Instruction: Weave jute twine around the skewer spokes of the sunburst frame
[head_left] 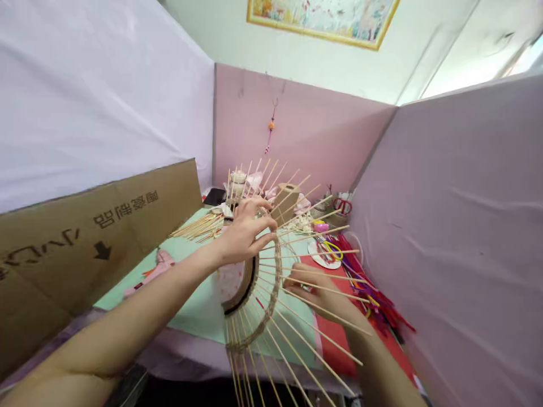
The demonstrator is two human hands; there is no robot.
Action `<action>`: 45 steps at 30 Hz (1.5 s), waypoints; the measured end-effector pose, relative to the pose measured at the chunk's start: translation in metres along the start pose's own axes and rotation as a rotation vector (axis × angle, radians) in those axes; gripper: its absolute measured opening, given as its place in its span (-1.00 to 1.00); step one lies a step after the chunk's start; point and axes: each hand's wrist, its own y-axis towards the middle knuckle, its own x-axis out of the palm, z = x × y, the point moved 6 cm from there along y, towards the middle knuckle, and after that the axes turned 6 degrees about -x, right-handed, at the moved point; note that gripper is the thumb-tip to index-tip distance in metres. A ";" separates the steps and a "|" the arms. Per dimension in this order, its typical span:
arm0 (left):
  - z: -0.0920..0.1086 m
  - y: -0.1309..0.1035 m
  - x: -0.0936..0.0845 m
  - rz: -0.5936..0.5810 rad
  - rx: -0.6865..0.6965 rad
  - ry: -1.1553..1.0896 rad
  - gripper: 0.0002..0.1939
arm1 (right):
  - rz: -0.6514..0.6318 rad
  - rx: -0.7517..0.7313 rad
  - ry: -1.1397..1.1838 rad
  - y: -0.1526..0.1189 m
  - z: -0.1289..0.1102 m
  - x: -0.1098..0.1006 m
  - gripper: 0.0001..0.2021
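Observation:
A round weaving of thin wooden sticks (322,330) stands tilted in front of me, its sticks fanning outward. A twine band (278,271) is woven around the sticks, outside an inner disc with a dark rim (253,277). My left hand (250,229) is closed at the top of the band, thumb and fingers pinching the weaving there. My right hand (311,282) is behind the sticks on the right, its fingers curled together close to the band. What lies in its fingertips is hidden.
A cardboard panel (127,226) stands at left. Behind the weaving are loose sticks (197,227), a black phone (214,196) and a twine cone (286,200). Red-handled scissors (343,206) and colourful pipe cleaners (382,305) lie at right. Cloth-covered partitions (449,226) enclose the table.

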 end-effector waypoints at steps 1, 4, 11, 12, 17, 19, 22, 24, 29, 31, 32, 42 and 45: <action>0.001 0.000 0.000 0.002 -0.015 -0.010 -0.83 | 0.011 0.003 0.003 0.002 -0.004 0.003 -0.73; 0.003 -0.001 0.000 0.019 -0.057 -0.039 -0.85 | 0.009 0.012 0.026 0.008 -0.013 0.011 -0.72; -0.001 -0.001 0.001 0.067 -0.115 -0.085 -0.91 | -0.007 0.090 0.154 0.017 0.007 0.000 -0.76; -0.002 -0.001 0.001 0.066 -0.121 -0.084 -0.91 | 0.053 0.113 0.208 0.020 0.011 -0.003 -0.74; -0.004 -0.003 0.000 0.068 -0.134 -0.078 -0.92 | 0.401 0.100 0.383 0.038 0.026 -0.010 -0.74; -0.005 -0.003 0.000 0.070 -0.134 -0.082 -0.93 | 0.547 0.068 0.281 0.038 0.028 -0.015 -0.67; -0.004 -0.003 -0.001 0.063 -0.127 -0.091 -0.92 | 0.755 -0.015 0.122 0.032 0.023 -0.025 -0.60; -0.004 -0.002 -0.001 0.060 -0.125 -0.097 -0.91 | 0.879 -0.108 0.067 0.025 0.016 -0.032 -0.62; -0.004 -0.001 -0.001 0.059 -0.138 -0.094 -0.91 | 0.906 -0.233 0.002 0.022 0.005 -0.033 -0.65; -0.004 -0.002 -0.001 0.053 -0.145 -0.095 -0.91 | 0.853 -0.249 0.016 0.024 0.005 -0.031 -0.66; -0.004 -0.002 -0.001 0.050 -0.146 -0.097 -0.90 | 0.823 -0.254 0.041 0.025 0.006 -0.029 -0.67; -0.006 -0.003 0.000 0.082 -0.134 -0.087 -0.87 | 0.646 0.143 0.555 0.037 0.031 0.011 -0.77; -0.006 -0.007 -0.001 0.106 -0.118 -0.096 -0.82 | 0.665 0.183 0.539 0.035 0.029 0.012 -0.80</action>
